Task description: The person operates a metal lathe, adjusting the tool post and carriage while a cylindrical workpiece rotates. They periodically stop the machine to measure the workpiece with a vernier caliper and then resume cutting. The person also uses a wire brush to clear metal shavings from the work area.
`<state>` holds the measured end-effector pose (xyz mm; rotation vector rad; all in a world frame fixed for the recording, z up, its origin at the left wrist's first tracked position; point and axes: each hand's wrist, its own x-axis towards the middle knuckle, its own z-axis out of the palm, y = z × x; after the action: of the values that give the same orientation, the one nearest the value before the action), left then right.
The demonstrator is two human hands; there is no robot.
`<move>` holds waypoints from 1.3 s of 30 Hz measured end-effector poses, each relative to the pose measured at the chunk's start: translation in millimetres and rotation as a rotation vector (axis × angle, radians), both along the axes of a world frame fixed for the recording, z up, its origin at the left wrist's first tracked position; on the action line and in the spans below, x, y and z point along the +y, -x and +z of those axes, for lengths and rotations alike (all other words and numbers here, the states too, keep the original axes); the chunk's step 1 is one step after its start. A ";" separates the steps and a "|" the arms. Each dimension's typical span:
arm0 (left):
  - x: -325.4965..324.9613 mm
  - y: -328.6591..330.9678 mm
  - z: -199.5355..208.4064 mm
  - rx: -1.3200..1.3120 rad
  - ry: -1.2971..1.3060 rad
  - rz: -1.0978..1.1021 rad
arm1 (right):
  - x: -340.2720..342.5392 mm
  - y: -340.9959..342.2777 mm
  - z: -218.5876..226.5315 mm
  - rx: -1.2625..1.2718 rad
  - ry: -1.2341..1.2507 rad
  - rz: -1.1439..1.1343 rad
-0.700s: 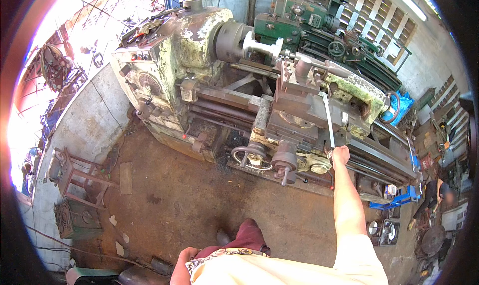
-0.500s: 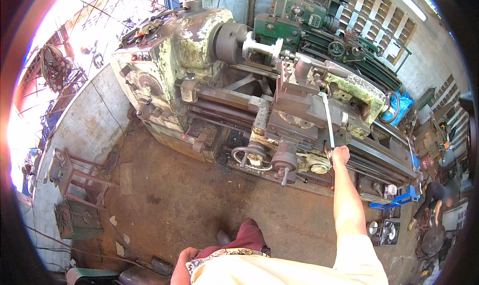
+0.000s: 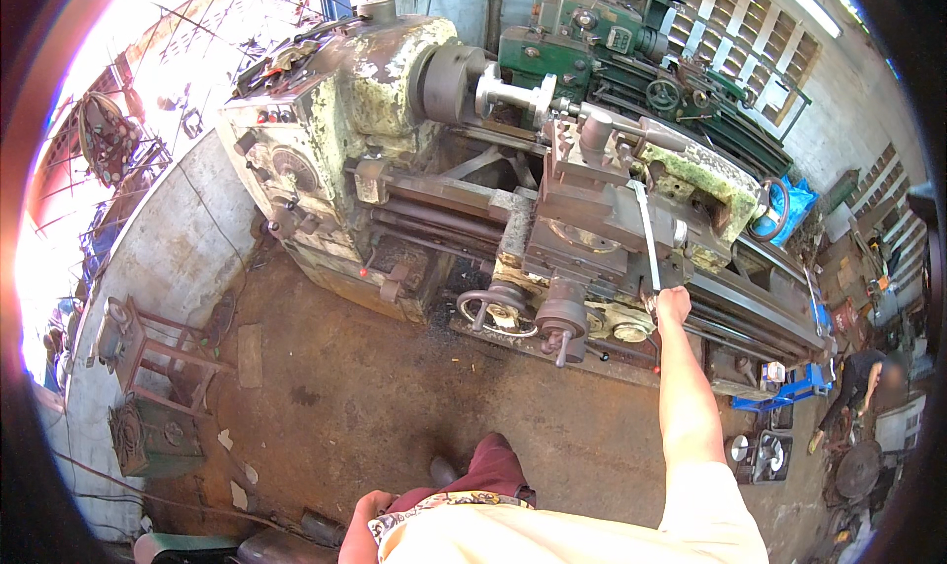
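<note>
My right hand (image 3: 673,305) is closed in a fist around the lower end of a long pale metal bar (image 3: 646,230). The bar slants up and left, its upper end against the carriage (image 3: 582,219) of a large worn lathe, just below the tool post (image 3: 594,140). Left of that hand are the lathe's cross-slide handle (image 3: 563,332) and a round handwheel (image 3: 493,309). A flanged metal part (image 3: 513,92) sits between the chuck (image 3: 454,82) and the tailstock side. Down at my hip rests my left hand (image 3: 367,513), its fingers mostly hidden against my clothes.
Behind stands a green lathe (image 3: 552,56). Lower left are a rusty metal stand (image 3: 173,352) and a green box (image 3: 158,436). Toward the right are a blue stand (image 3: 789,391), a black tray (image 3: 769,458) and another person (image 3: 853,391) bending down. A cable runs along the floor.
My right hand keeps its grip on the bar, and both hands hold nearly the same place. The person at the far right has shifted slightly.
</note>
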<state>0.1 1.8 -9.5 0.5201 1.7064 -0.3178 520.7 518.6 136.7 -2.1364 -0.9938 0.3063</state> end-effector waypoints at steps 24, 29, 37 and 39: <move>-16.3 15.1 -41.9 -0.125 -0.067 -0.073 | -5.3 2.9 3.2 -0.003 -0.005 0.002; -18.1 4.5 -20.6 -0.112 -0.045 0.136 | -2.4 0.6 -1.6 -0.028 0.005 -0.025; -12.5 8.5 -33.6 -0.102 0.158 0.144 | -0.8 -1.0 -2.9 -0.020 0.026 -0.001; -13.5 10.9 -39.8 -0.092 0.090 0.029 | -2.3 0.6 -0.7 -0.033 0.025 -0.001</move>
<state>-10.8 -11.7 -49.3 0.4371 1.6015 -0.3437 520.2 516.2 136.1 -2.1708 -1.0133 0.2851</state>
